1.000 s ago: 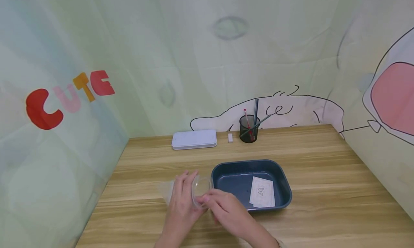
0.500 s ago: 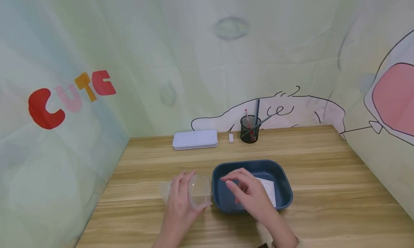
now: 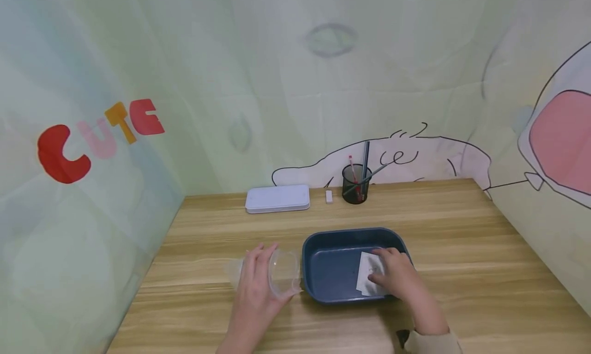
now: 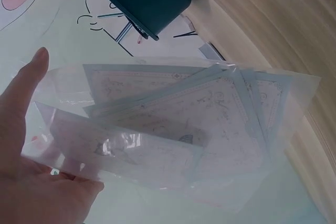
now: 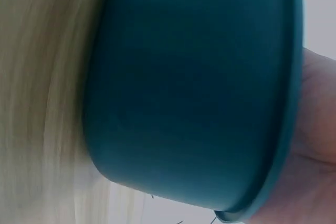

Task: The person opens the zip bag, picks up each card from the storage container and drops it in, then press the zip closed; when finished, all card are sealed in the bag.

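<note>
Bagging cards (image 3: 367, 276) is what's being done, looks like, with the clear bag (image 3: 284, 273) gripped mouth-open in the left hand (image 3: 256, 290) and those in the blue tray (image 3: 329, 273) reached for by the right hand (image 3: 399, 276), thumb and fingers apart, so a pinch is probably needed next.

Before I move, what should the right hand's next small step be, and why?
Probably pinch the white cards in the blue tray with the right hand: its thumb and fingers are parted over them, and the left hand holds a clear bag, mouth open, with more cards inside.
</note>
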The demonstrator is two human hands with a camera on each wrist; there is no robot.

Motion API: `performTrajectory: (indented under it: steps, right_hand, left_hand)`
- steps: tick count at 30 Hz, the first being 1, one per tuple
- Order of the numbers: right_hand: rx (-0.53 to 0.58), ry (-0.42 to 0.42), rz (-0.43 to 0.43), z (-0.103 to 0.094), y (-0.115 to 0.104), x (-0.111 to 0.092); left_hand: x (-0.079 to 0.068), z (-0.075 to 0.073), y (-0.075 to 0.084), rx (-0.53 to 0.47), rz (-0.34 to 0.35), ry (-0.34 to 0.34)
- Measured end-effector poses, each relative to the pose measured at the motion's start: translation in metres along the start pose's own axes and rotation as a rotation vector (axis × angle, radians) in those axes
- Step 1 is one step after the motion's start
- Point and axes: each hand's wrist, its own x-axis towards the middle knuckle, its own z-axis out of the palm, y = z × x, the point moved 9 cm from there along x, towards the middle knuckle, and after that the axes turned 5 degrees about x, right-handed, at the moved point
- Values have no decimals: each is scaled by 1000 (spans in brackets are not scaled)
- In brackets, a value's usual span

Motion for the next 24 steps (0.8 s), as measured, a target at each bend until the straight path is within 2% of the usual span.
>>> performTrajectory:
  steps: [6,10,24]
  right_hand:
    - [-71,-78,3,13,3,4]
    - [-117,-101,9,19,3,6]
    - [-145,-53,2,39,-16,20]
  left_hand:
    - [-1,-2,0,10,0,9]
    - [-1,-3,0,17,6,11]
    - [-1,-2,0,26,0,-1]
